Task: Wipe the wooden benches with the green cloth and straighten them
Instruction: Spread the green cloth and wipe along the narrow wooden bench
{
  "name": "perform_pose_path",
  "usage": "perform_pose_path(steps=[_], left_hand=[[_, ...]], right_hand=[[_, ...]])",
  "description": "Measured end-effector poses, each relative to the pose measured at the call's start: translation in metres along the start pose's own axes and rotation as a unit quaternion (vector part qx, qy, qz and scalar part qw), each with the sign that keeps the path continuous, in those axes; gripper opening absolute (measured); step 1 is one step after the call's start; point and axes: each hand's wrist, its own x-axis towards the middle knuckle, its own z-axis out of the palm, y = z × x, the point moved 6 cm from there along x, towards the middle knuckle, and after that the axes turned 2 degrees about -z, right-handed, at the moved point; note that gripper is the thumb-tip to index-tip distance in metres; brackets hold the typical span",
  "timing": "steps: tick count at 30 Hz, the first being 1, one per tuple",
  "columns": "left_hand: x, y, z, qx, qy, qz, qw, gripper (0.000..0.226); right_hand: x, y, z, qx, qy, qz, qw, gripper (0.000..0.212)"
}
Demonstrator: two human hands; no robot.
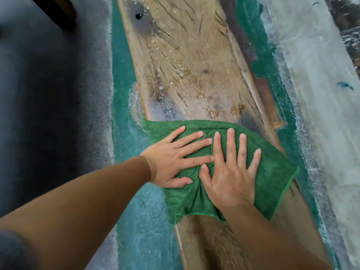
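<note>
A worn wooden bench [191, 61] runs from the top centre down to the bottom right, its plank cracked and spotted with pale specks. The green cloth [272, 168] lies spread across its width near the middle of the view. My left hand [175, 158] presses flat on the cloth's left part with straight fingers. My right hand [231, 172] presses flat beside it, fingers spread, its thumb touching the left hand's fingers. Both arms wear brown sleeves.
The floor under the bench is painted teal-green [124, 94] with worn whitish patches. Grey concrete floor [48, 84] lies to the left. A pale grey concrete strip [315, 78] runs along the right side. A dark object [58, 10] sits at the top left.
</note>
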Motion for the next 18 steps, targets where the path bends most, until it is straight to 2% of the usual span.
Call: perform_pose_path(steps=[11, 18], left_hand=[[0.011, -0.073, -0.006, -0.008, 0.021, 0.023, 0.999, 0.074], [0.023, -0.136, -0.013, -0.004, 0.008, 0.017, 1.0, 0.074]], right_hand=[[0.062, -0.032, -0.009, -0.004, -0.004, 0.032, 0.999, 0.08], [0.123, -0.051, -0.017, 0.005, -0.017, 0.043, 0.999, 0.079]])
